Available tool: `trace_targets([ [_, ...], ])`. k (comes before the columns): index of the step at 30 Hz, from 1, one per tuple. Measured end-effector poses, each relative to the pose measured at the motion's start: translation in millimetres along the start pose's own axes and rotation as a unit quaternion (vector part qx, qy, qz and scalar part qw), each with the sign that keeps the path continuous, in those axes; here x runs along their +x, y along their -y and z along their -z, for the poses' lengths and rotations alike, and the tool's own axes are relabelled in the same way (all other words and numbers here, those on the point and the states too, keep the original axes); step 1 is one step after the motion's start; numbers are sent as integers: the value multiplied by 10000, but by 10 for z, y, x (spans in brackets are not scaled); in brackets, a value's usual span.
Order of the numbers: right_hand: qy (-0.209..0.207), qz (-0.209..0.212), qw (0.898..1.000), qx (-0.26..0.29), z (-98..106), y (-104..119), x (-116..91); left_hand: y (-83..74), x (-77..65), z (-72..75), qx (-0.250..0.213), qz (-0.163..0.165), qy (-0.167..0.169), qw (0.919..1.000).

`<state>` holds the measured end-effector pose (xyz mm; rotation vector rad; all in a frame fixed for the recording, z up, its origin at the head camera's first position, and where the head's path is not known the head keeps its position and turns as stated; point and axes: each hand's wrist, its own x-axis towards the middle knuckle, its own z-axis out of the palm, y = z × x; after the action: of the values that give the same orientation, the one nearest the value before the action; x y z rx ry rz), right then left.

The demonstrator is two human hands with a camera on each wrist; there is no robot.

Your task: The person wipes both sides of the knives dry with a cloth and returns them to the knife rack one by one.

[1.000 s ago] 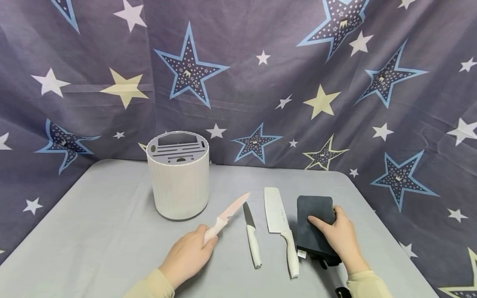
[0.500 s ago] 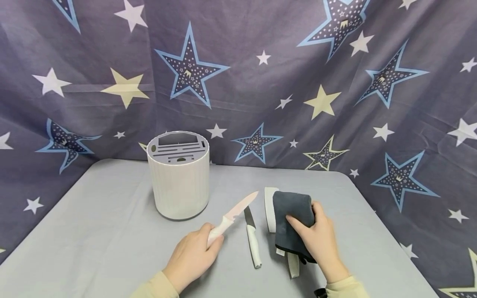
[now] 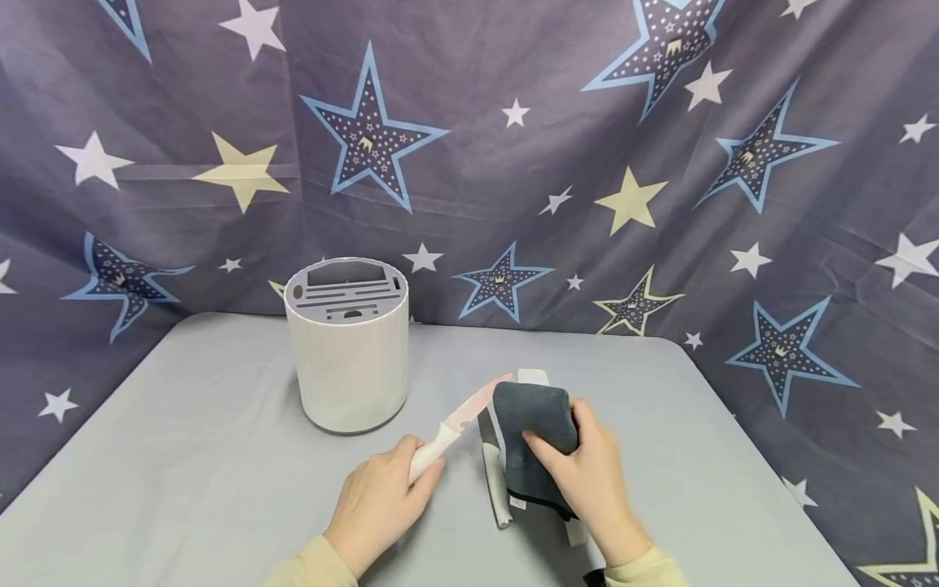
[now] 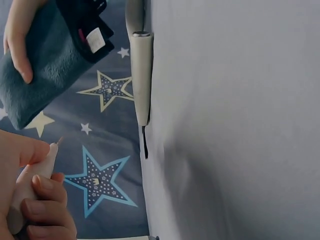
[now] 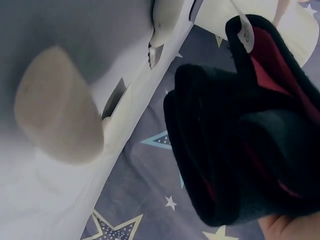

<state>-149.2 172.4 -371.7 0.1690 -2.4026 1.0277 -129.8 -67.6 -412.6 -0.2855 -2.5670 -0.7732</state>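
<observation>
My left hand (image 3: pixel 381 501) grips the white handle of a knife with a pinkish blade (image 3: pixel 473 406), pointing up and right above the table. A folded dark grey-blue cloth (image 3: pixel 535 440) is in my right hand (image 3: pixel 597 481), thumb across its front. Its top corner is close to the blade's tip; contact cannot be told. Red lining shows in the folded cloth (image 5: pixel 215 145) in the right wrist view. Below lies a small dark-bladed knife (image 3: pixel 495 485), partly covered by the cloth. Behind the cloth, a cleaver (image 3: pixel 532 376) shows only its blade top and handle end.
A white round knife block (image 3: pixel 352 375) with a grey slotted top stands at the back left of the grey table (image 3: pixel 183 456). A star-patterned curtain (image 3: pixel 469 163) hangs behind the table and along its sides.
My right hand has carried the cloth leftward, over the cleaver, close to the pinkish blade. My left hand has moved slightly right with its knife. The two lying knives stay put.
</observation>
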Motion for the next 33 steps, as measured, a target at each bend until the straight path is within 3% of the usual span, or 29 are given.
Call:
trace_targets([
  [7, -85, 546, 9979, -329, -120, 82, -25, -4, -10, -10, 202, -138, -201, 9995],
  [14, -145, 806, 9954, -504, -210, 179, -45, 0, -30, -16, 337, -273, -362, 9984],
  [24, -262, 1430, 9844, -992, -280, 245, -81, -55, -37, 7, 249, -343, -385, 9984],
  [33, -229, 1521, 9820, -1096, -309, 251, -100, -83, -54, 14, 136, -347, -291, 9989],
])
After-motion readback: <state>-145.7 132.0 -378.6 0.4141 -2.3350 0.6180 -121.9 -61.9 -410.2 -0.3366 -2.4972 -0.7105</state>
